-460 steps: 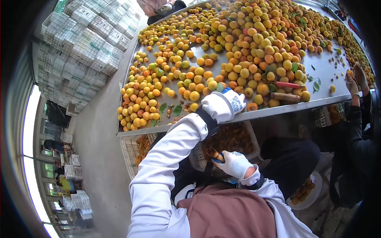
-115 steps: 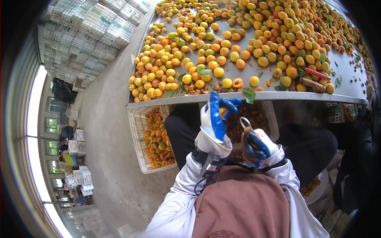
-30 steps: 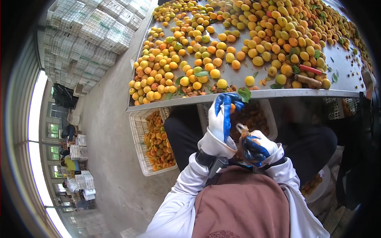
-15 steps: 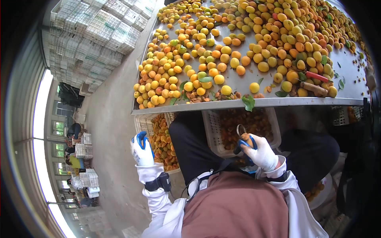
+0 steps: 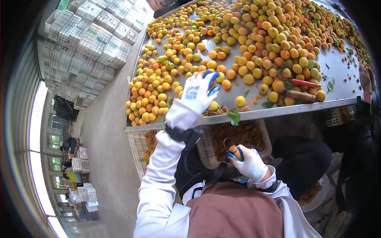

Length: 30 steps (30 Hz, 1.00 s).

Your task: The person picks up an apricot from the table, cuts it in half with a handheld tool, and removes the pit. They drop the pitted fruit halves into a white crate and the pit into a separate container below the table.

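Left hand: the gloved left hand [image 5: 197, 94] is stretched out over the table [image 5: 342, 73], a bit left of frame centre. Its fingers [image 5: 209, 74] are spread open and aren't gripping anything.
Nearest fruit: an orange apricot [image 5: 226, 84] sits just right of those fingertips, close but not touching as far as anyone can tell. More of the heap runs up and to the right.
Axis: the apricot is pretty much round, so there's no long axis to line up with.
Right hand: the right hand [image 5: 250, 163] is low in the frame near the body. It's closed around a wooden-handled pitting tool [image 5: 235, 150], wire loop pointing up.
Which is nearer: the left hand by a mile. The right is well apart from the fruit, down below the table edge.
Under the table: a white crate [image 5: 266, 139] of cut fruit sits just above the right hand.
Also around: a red-handled knife [image 5: 304, 83] lies among the fruit further right. Another person's hand [image 5: 365, 77] is at the far right edge.
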Motion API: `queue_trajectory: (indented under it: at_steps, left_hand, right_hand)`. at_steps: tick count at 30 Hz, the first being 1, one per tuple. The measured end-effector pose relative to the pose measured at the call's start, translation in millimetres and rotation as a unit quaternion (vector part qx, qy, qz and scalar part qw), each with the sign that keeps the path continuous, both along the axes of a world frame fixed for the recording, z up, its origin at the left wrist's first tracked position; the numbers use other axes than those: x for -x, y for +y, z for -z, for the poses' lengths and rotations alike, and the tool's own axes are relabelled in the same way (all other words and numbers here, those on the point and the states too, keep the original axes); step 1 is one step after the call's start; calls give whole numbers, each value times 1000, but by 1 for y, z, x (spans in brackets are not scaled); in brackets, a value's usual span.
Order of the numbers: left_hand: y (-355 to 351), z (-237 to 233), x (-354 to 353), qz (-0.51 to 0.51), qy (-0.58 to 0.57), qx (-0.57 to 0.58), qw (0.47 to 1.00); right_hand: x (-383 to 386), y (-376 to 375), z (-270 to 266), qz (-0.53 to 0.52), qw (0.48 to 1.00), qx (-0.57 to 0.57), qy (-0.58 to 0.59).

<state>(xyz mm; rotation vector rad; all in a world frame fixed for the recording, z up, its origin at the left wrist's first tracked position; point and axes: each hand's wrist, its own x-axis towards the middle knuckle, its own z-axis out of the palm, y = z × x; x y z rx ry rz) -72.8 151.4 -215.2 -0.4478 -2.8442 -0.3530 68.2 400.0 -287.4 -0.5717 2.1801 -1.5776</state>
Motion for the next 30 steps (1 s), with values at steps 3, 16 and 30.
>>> queue_trajectory:
  at_steps: [3,16,30]
  left_hand:
    - [19,30,50,17,-36,49,998]
    - [31,44,128,-63,-151,139,977]
    - [83,16,104,131,-38,79,988]
  right_hand:
    - [3,8,0,17,1000,4,-12]
    - [9,23,-3,39,998,47,8]
    - [8,24,-1,41,998,49,7]
